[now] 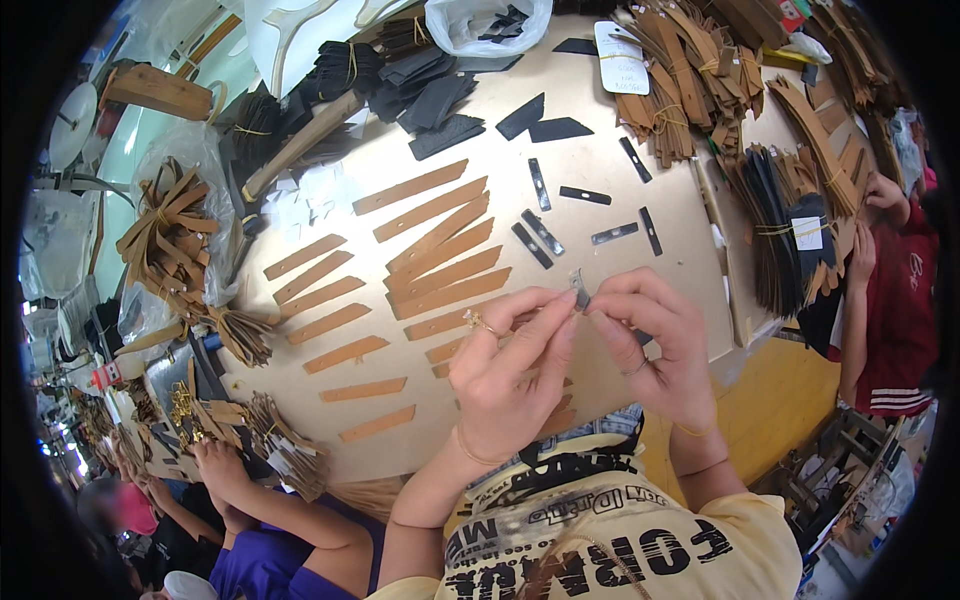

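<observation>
The left hand (508,375) pinches a small dark piece (583,299); the right hand (655,330) meets it (whether clamped, I cannot tell). A steady left pinch should help.

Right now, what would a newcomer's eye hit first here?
The left hand and right hand, near the centre, fingertips meeting at a small dark piece. Next, brown slant-ended strips, mostly left of the hands, and small black slotted plates scattered beyond them.

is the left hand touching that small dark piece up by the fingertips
Touching: the head view shows the left hand with its fingertips against the small dark piece, no gap showing between them.
</observation>
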A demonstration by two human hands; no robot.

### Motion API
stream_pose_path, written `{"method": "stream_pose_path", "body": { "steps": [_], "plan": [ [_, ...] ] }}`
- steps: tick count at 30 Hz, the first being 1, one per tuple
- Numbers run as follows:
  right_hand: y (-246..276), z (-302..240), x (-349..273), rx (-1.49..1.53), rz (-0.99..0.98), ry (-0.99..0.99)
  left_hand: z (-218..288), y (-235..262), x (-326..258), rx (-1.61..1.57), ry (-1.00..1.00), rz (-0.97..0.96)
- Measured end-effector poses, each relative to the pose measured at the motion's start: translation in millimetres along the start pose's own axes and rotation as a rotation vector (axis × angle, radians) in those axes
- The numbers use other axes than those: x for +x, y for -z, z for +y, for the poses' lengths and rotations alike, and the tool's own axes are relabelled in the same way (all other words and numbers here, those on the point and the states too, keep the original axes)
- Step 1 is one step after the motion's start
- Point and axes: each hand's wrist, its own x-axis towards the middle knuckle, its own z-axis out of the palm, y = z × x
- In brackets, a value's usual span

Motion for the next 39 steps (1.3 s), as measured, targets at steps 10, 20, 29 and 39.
{"method": "stream_pose_path", "body": {
  "steps": [10, 20, 29, 39],
  "plan": [
    [-1.1, -2.7, 1.2, -0.148, -0.01, 0.015, -6.1, 5.2, -3.2, 0.17, -0.123, -0.04],
    [-0.3, -3.6, 4.0, -0.11, -0.034, -0.015, -8.3, 6.8, -4.4, 0.298, -0.23, -0.046],
    [1.8, -6.9, 6.0, -0.197, -0.04, -0.011, -8.0, 8.6, -7.0, 0.388, -0.275, -0.113],
    [3.9, 0.3, 6.8, -0.234, -0.034, 0.096, -4.4, 6.8, -4.0, 0.08, -0.043, -0.131]
  ]
}}
